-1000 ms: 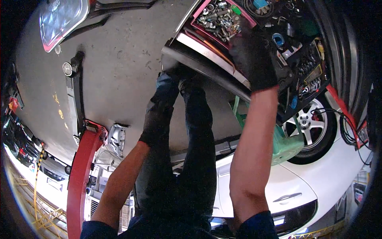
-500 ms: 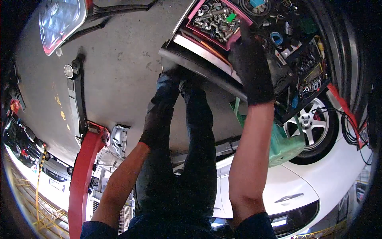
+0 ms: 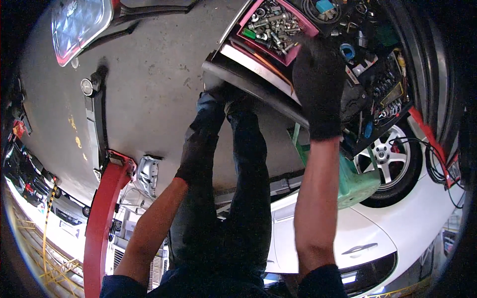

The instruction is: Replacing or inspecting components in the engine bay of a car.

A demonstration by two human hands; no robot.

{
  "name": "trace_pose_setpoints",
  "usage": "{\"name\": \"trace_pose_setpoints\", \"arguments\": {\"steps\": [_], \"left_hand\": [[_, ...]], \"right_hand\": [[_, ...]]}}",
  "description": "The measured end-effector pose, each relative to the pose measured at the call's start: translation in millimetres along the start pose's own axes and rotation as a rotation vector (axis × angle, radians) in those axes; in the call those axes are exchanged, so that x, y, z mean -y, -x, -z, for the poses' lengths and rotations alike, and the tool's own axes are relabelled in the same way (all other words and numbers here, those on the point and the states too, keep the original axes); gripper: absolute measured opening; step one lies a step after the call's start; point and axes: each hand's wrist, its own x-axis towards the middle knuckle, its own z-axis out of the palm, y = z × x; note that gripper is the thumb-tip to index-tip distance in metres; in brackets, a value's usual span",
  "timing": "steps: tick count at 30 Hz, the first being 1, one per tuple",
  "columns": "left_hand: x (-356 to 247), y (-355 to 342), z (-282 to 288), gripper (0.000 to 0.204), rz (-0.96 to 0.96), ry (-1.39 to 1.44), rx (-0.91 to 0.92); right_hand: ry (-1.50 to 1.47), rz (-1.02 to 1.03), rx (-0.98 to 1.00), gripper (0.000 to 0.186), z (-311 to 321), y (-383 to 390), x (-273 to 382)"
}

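Observation:
My right hand (image 3: pixel 320 92), in a black glove, is over the open tool drawer, right beside a pink bin (image 3: pixel 292 57). The bin is full of loose metal bolts and nuts (image 3: pixel 278 25), with a small bright green piece (image 3: pixel 249 33) among them at the left side. The fingers of this hand are dark and blurred near the bin's right corner, so their grip does not show. My left hand (image 3: pixel 199 156), also in a dark glove, hangs low in front of my left trouser leg. Its fingers blend into the dark cloth.
Right of the bin, the drawer holds a blue tape roll (image 3: pixel 347 51), a coiled cable (image 3: pixel 323 11) and several wrenches (image 3: pixel 390 109). A green stool (image 3: pixel 360 191) stands by a white car (image 3: pixel 367 233). Left are a red lift post (image 3: pixel 107 223) and a lift arm (image 3: pixel 94 119).
The green piece has shifted from the bin's right part to its left side, and the bolts lie differently. My right hand has drawn slightly to the right; my left hand stays low.

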Motion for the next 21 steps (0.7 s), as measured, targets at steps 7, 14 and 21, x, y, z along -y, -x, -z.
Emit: {"name": "trace_pose_setpoints", "arguments": {"steps": [7, 14, 21], "left_hand": [[-16, -7, 9, 0.03, 0.096, -0.011, 0.003], [-48, -23, 17, 0.022, -0.122, -0.18, -0.148], [-174, -139, 34, 0.022, -0.374, 0.226, -0.244]], "right_hand": [[0.163, 0.062, -0.001, 0.025, -44, -42, 1], [0.351, 0.06, -0.004, 0.025, -51, -48, 3], [0.208, 0.449, -0.112, 0.024, 4, -13, -35]]}}
